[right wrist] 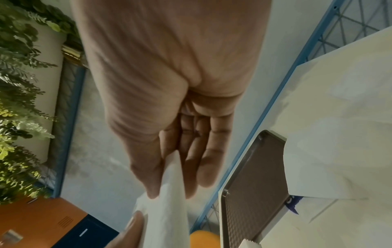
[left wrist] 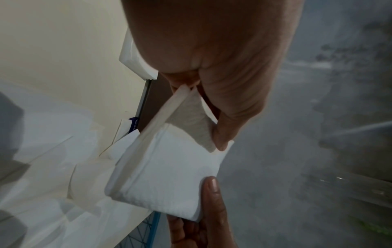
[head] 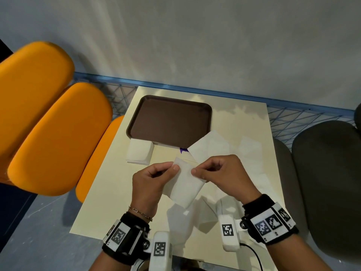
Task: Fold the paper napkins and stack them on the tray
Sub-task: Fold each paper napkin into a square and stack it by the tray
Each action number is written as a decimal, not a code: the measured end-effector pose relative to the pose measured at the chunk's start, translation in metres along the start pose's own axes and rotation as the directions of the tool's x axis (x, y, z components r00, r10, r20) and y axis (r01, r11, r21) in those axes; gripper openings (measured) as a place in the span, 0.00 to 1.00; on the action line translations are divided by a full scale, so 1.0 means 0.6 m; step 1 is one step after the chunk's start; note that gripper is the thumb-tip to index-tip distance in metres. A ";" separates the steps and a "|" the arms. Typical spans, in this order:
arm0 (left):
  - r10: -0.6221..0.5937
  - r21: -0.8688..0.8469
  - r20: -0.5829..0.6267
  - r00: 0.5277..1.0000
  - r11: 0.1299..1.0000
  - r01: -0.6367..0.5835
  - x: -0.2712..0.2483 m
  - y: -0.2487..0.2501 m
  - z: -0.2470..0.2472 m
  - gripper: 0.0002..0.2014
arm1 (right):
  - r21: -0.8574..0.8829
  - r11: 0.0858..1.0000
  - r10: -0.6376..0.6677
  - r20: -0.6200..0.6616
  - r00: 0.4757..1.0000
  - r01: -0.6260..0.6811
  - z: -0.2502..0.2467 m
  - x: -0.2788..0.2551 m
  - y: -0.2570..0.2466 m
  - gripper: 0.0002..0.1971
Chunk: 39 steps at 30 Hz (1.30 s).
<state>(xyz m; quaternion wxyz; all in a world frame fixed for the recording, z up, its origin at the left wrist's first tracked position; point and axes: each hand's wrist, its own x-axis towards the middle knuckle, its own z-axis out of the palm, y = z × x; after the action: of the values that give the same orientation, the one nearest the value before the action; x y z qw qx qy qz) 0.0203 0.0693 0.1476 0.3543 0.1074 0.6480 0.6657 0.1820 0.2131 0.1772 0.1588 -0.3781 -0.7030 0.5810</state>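
Note:
A white paper napkin (head: 185,184) hangs folded in the air over the cream table (head: 117,202), held by both hands. My left hand (head: 174,167) pinches its upper left edge and my right hand (head: 195,172) pinches the upper right edge. The left wrist view shows the napkin (left wrist: 165,176) doubled over, its layers parted near my left hand (left wrist: 218,144). Seen from the right wrist, my right hand (right wrist: 167,193) clamps the napkin (right wrist: 169,214) between thumb and fingers. The brown tray (head: 168,120) lies bare behind. A small stack of folded napkins (head: 139,153) sits at its near left corner.
Loose unfolded napkins (head: 211,147) lie right of the tray, over a scrap of purple wrapper (head: 183,150). Orange chairs (head: 48,124) stand on the left and dark grey chairs (head: 328,182) on the right. A blue wire fence (head: 293,118) and a wall back the table.

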 end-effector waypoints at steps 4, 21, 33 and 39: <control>-0.018 -0.029 -0.028 0.999 0.999 0.017 0.001 0.002 0.001 0.10 | -0.004 1.000 -0.022 -0.019 1.000 0.022 -0.001 -0.004 -0.009 0.06; 0.038 -0.024 0.055 0.998 0.999 -0.037 0.011 0.021 -0.021 0.15 | -0.008 0.997 -0.080 0.060 0.995 0.081 0.008 -0.003 -0.035 0.04; -0.084 0.076 0.229 0.970 0.995 0.068 0.015 0.035 -0.030 0.20 | -0.014 0.993 -0.116 0.117 0.986 0.118 0.020 0.002 -0.036 0.05; -0.082 0.079 0.210 0.974 0.995 0.067 0.013 0.029 -0.026 0.10 | -0.017 0.994 -0.109 0.111 0.988 0.111 0.017 0.006 -0.030 0.05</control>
<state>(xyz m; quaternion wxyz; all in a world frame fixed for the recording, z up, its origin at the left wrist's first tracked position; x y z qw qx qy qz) -0.0005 0.0631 0.1595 0.4425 0.1664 0.6333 0.6128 0.1665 0.2079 0.1904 0.1473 -0.3079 -0.7372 0.5831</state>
